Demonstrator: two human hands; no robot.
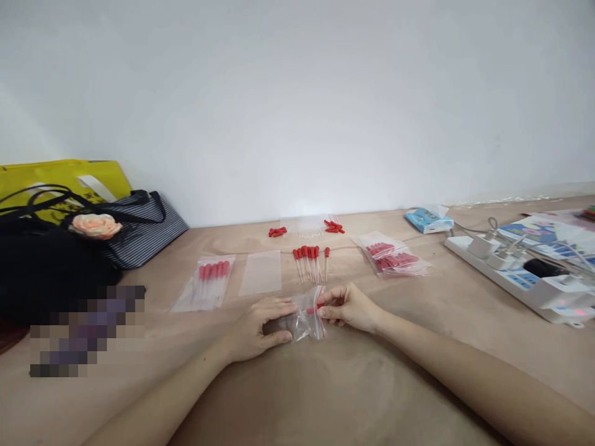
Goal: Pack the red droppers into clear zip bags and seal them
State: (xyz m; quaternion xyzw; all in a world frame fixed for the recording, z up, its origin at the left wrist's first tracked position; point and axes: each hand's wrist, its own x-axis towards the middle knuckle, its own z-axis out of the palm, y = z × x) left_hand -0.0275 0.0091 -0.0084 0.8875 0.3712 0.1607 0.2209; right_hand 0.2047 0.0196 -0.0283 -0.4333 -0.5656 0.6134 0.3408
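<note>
A clear zip bag (303, 323) lies on the table between my hands, its red-lined mouth to the right. My left hand (264, 323) holds the bag's left part between fingers and thumb. My right hand (349, 307) pinches the red rubber bulb of a dropper (312, 309) at the bag's mouth; the dropper's stem points left into the bag. Just beyond lies a row of red-bulbed droppers (307, 254), with one dropper (326, 253) a little apart. An unfilled clear bag (261, 272) lies flat beyond my left hand.
A bag of droppers (204, 288) lies left, and a stack of filled bags (397, 259) right. Loose red bulbs (277, 232) flank glass tubes (310, 232) near the wall. A tissue pack (427, 221) and power strip (515, 275) stand right; a striped bag (149, 232) stands left.
</note>
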